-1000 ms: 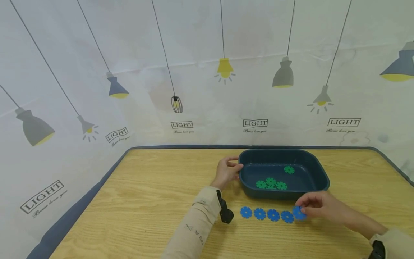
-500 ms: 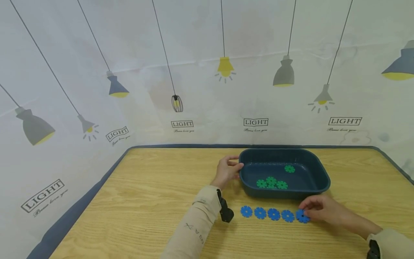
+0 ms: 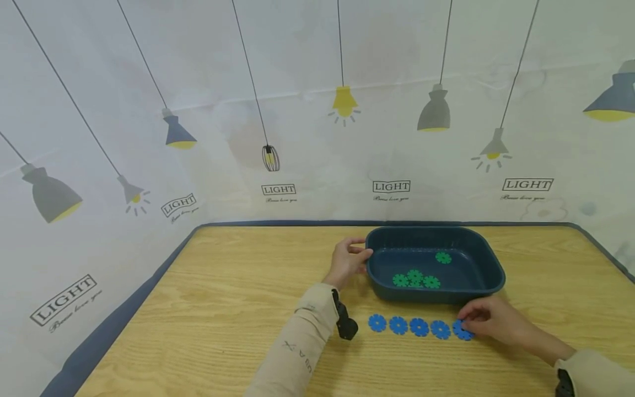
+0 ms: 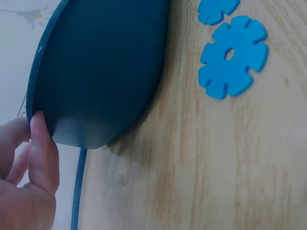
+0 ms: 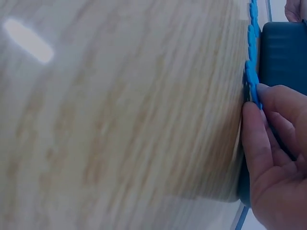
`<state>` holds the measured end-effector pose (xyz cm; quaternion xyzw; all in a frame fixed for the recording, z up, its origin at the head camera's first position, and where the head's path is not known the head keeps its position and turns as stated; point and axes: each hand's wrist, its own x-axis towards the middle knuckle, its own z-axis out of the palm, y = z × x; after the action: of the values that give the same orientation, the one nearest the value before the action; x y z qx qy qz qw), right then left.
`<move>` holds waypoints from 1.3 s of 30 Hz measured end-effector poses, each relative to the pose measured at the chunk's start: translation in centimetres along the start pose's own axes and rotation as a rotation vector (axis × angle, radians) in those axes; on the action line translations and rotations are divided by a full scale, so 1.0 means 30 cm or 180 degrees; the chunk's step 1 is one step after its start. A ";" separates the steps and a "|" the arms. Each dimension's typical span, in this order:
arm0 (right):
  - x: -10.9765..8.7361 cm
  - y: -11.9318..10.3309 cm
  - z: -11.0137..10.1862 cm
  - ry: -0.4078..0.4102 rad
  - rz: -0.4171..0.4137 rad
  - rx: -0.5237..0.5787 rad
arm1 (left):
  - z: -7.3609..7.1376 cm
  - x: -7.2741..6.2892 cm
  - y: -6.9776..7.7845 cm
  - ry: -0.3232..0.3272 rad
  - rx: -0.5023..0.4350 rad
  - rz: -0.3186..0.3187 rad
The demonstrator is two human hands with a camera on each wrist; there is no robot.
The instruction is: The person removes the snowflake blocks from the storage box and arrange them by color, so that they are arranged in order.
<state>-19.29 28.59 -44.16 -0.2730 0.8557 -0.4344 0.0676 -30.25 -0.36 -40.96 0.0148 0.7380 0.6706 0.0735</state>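
A row of several flat blue notched snowflake discs [image 3: 398, 325] lies on the table in front of a dark blue plastic basin [image 3: 436, 296]. My right hand [image 3: 498, 321] pinches the rightmost blue snowflake disc [image 3: 462, 331] between thumb and fingers. In the right wrist view that blue disc [image 5: 252, 79] sits at the fingertips, low over the wood, partly covered by them. At the basin's left end my left hand [image 3: 344, 262] grips the rim, its thumb on the wall in the left wrist view. Several green snowflake discs [image 3: 414, 275] lie inside the basin, one apart at the right.
The wooden table [image 3: 223, 298] reaches back to a wall cloth [image 3: 317, 127] printed with hanging lamps. A black wrist device [image 3: 347, 326] on the left sleeve hangs beside the left end of the blue row.
My right hand has moved slightly right and lowered the last blue disc into line with the row's end. The left hand stays on the basin.
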 end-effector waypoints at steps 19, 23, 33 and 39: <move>-0.005 -0.008 0.020 0.0131 0.0112 -0.0023 | 0.000 0.001 -0.005 0.0003 -0.0011 -0.0035; -0.005 -0.016 0.017 0.0080 0.0257 0.0094 | 0.000 0.003 -0.006 0.0015 -0.0010 -0.0017; -0.014 -0.011 0.010 0.0043 0.0313 0.0349 | 0.002 0.008 -0.009 0.0001 -0.0017 0.0000; -0.032 -0.023 -0.019 0.0098 0.0574 0.0408 | 0.000 0.008 -0.009 -0.0011 -0.0048 -0.0025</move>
<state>-18.41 29.16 -43.38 -0.1834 0.8482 -0.4845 0.1105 -30.47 -0.34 -41.25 0.0126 0.7329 0.6758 0.0775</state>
